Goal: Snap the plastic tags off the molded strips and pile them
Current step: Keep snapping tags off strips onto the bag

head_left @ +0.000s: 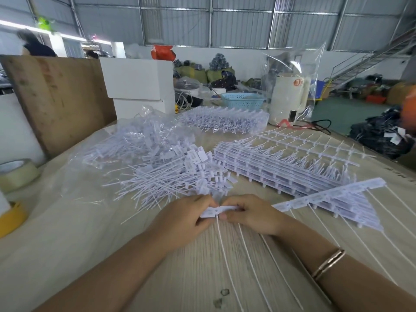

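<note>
A white molded strip [326, 195] lies across the table in front of me, its long thin tails running toward me. My left hand [186, 218] pinches the end tag [210, 213] of this strip. Beside it, my right hand [249, 213] grips the strip just right of that tag. The two hands nearly touch. Beyond my hands spreads a loose pile of snapped-off tags [171, 174]. To the right of it lies a stack of whole strips [279, 167].
A clear plastic bag [126, 143] holds more loose tags at the left. Another bagged bundle of strips [225, 119] lies farther back. Tape rolls [15, 174] sit at the left edge. White boxes [137, 82], a blue basket [243, 100] and a white kettle [288, 97] stand behind.
</note>
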A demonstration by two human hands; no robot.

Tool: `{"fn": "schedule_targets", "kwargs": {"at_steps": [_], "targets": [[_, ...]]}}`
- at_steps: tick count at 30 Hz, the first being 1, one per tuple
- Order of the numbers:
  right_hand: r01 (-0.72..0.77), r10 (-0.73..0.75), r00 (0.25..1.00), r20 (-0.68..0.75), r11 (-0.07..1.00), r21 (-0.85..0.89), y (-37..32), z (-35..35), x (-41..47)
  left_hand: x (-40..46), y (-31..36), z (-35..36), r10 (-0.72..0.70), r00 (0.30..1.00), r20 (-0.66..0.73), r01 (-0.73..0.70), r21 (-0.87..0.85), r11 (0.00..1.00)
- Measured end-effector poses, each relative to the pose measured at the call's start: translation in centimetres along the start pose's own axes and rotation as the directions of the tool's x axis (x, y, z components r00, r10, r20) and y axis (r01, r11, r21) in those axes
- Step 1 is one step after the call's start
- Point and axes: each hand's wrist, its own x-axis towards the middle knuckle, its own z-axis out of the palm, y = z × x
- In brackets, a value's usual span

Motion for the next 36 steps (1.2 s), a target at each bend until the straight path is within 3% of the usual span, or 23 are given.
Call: {"fn": "schedule_targets", "kwargs": {"at_steps": [4, 14, 22, 27, 32, 36], "targets": [[0.024, -0.024, 0.999, -0.028, 1.000, 0.010, 0.1, 0.2, -0.1, 0.1, 0.2, 0.0, -0.012, 1.000, -0.022, 0.014, 0.072, 0.997], [0.097, -0.089, 0.993, -0.075, 0.990, 0.106, 0.5, 0.4, 0.1, 0.2, -0.7, 0.1, 0.018, 0.999, -0.040, -0.016, 0.037, 0.999], [0.171, -0.150, 0.976, -0.156, 0.977, 0.129, 0.2, 0.2, 0.1, 0.1, -0.9, -0.4, -0.106, 0.994, -0.029, 0.092, -0.307, 0.947], [0.152, -0.142, 0.974, -0.179, 0.987, 0.046, 0.0, -0.4, -0.3, 0.1, -1.7, -1.9, 0.105, 0.990, -0.090, -0.111, -0.068, 0.991], [0.178, -0.176, 0.972, -0.154, 0.984, 0.003, -0.4, 0.4, -0.6, -0.3, -2.0, -2.0, 0.163, 0.986, 0.040, -0.164, 0.020, 0.986], [0.216, -0.210, 0.972, -0.108, 0.975, 0.054, -1.2, 0.7, -0.9, -0.2, -1.3, -1.8, 0.142, 0.989, -0.029, -0.142, 0.018, 0.990]]}}
